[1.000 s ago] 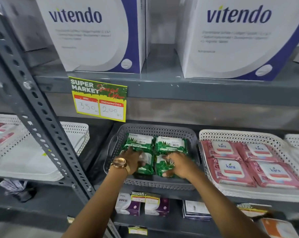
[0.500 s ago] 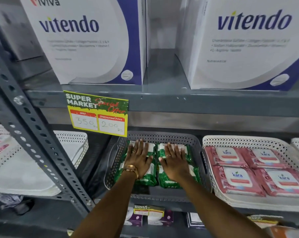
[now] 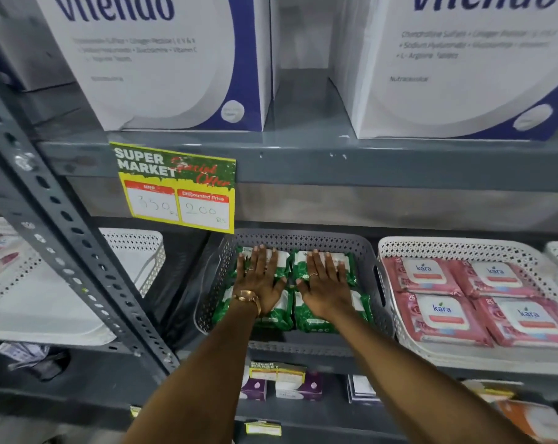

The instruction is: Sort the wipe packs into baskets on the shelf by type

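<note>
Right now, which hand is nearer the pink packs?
Right. The right hand lies flat on the green packs, nearest the pink packs; the left hand lies farther left.

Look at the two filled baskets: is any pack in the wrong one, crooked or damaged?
Nothing stands out. The green packs lie flat in the grey basket under the left hand and right hand; the pink packs lie in the white basket. No types mixed.

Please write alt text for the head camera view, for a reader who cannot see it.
Both hands, left hand and right hand, lie flat on green wipe packs in a grey basket on a shelf. Pink wipe packs fill a white basket at the right.
</note>
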